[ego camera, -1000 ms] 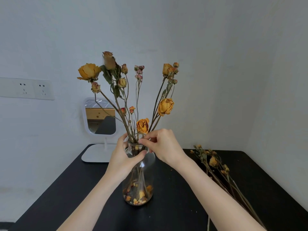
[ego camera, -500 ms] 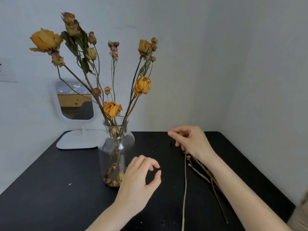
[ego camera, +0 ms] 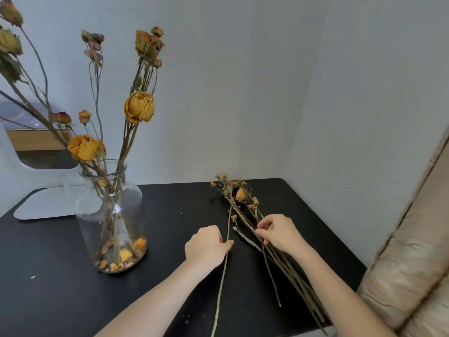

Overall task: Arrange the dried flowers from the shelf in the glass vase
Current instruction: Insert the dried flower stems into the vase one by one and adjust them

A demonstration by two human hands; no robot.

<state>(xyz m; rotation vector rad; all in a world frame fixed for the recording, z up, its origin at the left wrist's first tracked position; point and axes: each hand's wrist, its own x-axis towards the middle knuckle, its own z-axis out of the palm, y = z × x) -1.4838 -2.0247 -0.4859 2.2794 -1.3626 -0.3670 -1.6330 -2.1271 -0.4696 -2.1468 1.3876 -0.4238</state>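
Note:
A clear glass vase (ego camera: 110,215) stands on the black tabletop (ego camera: 170,220) at the left, holding several dried yellow and pink roses (ego camera: 139,107) with loose petals at its bottom. To its right lies a loose bundle of dried flower stems (ego camera: 243,205). One long single stem (ego camera: 222,276) lies apart from the bundle on its left. My left hand (ego camera: 206,244) rests beside that stem, its thumb touching it and its fingers curled. My right hand (ego camera: 277,231) pinches stems in the bundle.
A white standing mirror (ego camera: 36,166) sits behind the vase at the back left. White walls close the back and right. A beige cushioned seat (ego camera: 413,263) stands past the table's right edge. Small petal crumbs dot the tabletop.
Both hands left the vase neck and moved right and down to the stems on the table. The view swung right, so the vase now sits at the left.

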